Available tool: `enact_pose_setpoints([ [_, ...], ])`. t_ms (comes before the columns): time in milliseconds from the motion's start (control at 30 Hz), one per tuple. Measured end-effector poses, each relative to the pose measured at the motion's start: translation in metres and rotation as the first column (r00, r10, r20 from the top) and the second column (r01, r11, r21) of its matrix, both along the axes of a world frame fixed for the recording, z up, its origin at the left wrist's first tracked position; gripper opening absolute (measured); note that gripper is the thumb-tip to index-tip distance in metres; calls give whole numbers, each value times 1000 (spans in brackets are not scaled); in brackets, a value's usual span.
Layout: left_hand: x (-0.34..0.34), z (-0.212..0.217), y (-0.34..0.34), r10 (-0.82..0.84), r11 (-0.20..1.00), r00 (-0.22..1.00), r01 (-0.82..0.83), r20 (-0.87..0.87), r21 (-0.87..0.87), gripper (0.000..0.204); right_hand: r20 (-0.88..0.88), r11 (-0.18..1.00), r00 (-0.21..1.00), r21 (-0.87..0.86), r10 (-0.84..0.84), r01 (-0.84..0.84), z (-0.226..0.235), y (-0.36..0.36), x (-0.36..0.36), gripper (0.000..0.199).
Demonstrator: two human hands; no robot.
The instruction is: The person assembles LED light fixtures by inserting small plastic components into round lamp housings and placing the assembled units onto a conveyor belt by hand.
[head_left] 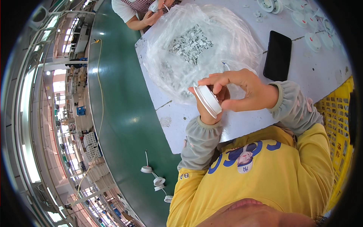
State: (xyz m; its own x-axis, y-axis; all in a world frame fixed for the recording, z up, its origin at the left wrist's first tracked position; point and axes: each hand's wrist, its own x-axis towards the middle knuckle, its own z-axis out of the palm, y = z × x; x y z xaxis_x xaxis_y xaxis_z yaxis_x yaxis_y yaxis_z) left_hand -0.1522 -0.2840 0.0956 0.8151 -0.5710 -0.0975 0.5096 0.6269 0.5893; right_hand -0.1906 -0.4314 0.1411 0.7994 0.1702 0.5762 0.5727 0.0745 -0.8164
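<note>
A white round lamp housing [208, 99] with a wide flange is tilted on edge above the table, near its front. My left hand [206, 115] grips it from behind and below; the housing hides most of those fingers. From the right, my right hand [246, 87] reaches over it, with curled fingers at its upper side and the thumb near its lower right edge. Whether those fingers pinch a small part is hidden. Just beyond both hands lies a large clear plastic bag [159, 70], opened out around a heap of small white-and-grey pieces [192, 43].
A black phone [278, 56] lies right of the bag. White round parts [313, 41] are spread at the far right. A yellow crate [334, 117] stands beside my right arm. Across the table, a co-worker's hand [152, 17] holds a white part. White discs [159, 181] lie on the green surface at left.
</note>
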Motion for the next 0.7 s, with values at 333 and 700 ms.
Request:
enact_pose_setpoints([
  [333, -2, -9, 3, -86, 988, 982, 63, 169, 139, 77, -21, 999, 999, -26, 25, -25, 2, -8, -2, 16],
  [700, -6, -3, 0, -113, 952, 980, 59, -164, -301, 82, 152, 972, 972, -122, -181, 200, -4, -3, 0, 18],
])
